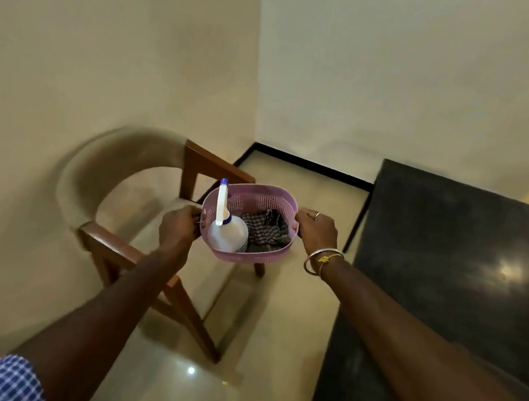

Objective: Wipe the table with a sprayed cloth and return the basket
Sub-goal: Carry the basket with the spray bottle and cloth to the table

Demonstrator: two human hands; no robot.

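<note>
Basket (pixel 249 256), pink and oval, long axis running left to right, hangs above a wooden chair (pixel 136 214) beside the dark table (pixel 454 265). Left hand (pixel 179 226) and right hand (pixel 315 231) clasp its ends. Inside, a spray bottle (pixel 225 232) points up-left beside a checked cloth (pixel 265 230).

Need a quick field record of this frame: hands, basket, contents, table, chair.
left hand: grips the basket's left side
right hand: grips the basket's right side
basket: pink, perforated, held in the air over the chair
spray bottle: inside basket, left part, nozzle up
cloth: checked, crumpled, inside basket, right part
table: dark, glossy top, to the right
chair: wooden frame, by the wall, left
</note>
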